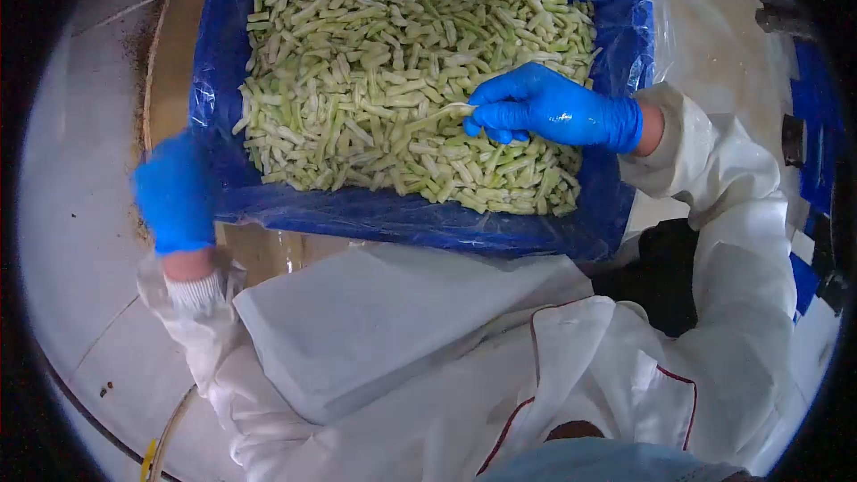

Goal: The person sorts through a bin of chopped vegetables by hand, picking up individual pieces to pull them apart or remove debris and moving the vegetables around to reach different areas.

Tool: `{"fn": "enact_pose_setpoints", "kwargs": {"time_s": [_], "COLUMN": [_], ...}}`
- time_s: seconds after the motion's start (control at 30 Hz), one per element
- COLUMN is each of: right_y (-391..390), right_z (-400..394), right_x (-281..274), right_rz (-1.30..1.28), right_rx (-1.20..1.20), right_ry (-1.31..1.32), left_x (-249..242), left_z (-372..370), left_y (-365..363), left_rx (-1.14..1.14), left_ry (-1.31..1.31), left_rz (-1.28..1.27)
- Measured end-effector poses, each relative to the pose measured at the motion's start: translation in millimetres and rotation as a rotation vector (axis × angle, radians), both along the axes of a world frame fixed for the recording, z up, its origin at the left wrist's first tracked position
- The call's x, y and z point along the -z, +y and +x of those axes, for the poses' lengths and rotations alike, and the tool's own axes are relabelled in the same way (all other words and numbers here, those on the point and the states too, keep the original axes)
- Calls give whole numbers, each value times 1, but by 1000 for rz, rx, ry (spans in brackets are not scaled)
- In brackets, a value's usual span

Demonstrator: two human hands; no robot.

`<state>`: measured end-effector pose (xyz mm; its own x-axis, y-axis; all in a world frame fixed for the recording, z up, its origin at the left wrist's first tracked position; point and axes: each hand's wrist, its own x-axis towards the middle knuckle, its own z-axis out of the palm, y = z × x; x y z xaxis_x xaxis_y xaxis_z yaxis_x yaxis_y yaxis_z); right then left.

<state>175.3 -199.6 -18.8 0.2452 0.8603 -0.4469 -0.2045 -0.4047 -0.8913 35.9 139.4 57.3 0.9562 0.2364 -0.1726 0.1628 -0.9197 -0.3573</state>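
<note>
A blue crate (pixel 446 230) lined with clear plastic holds a thick layer of pale green cut vegetable strips (pixel 357 62). Over the right part of the strips, my right hand (pixel 553 112), in a blue glove, pinches a pale strip (pixel 460 109) between thumb and fingers. My left hand (pixel 174 192), also gloved in blue, is at the crate's left edge, outside the strips. It is smeared by motion, so its fingers and anything in them cannot be made out.
Below the crate, a white apron (pixel 393 321) spreads across my front. Pale flooring (pixel 80 214) with a few dark specks lies to the left. Blue and dark objects (pixel 811 125) stand at the far right edge.
</note>
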Motion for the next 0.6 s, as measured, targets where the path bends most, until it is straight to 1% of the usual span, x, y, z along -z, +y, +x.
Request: {"fn": "enact_pose_setpoints", "kwargs": {"time_s": [0.1, 0.17, 0.23, 0.3, 0.4, 0.47, 0.5, 0.57, 0.6], "right_y": [3, 7, 13, 15, 17, 16, 16, 15, 15], "right_z": [-1, -1, -6, -11, -17, -23, -24, -26, -29], "right_x": [6, 13, 8, 3, -4, -7, -5, -1, 0], "right_rz": [-7, 12, 32, 28, -7, -21, 12, 75, 50], "right_rx": [0, -27, -35, -59, -94, -76, -114, -184, -173], "right_ry": [39, 91, 166, 203, 194, 192, 159, 94, 64], "left_x": [-18, -7, 21, 54, 71, 72, 73, 82, 85], "left_z": [3, 19, 22, 20, 17, 17, 16, 9, 7], "left_y": [-11, -50, -97, -119, -123, -127, -128, -127, -127], "left_rx": [227, 399, 556, 683, 784, 767, 753, 669, 629], "left_ry": [-501, -546, -519, -432, -240, -264, -277, -270, -268], "left_rz": [342, -416, -797, -733, -738, -863, -925, -1113, -1207]}}
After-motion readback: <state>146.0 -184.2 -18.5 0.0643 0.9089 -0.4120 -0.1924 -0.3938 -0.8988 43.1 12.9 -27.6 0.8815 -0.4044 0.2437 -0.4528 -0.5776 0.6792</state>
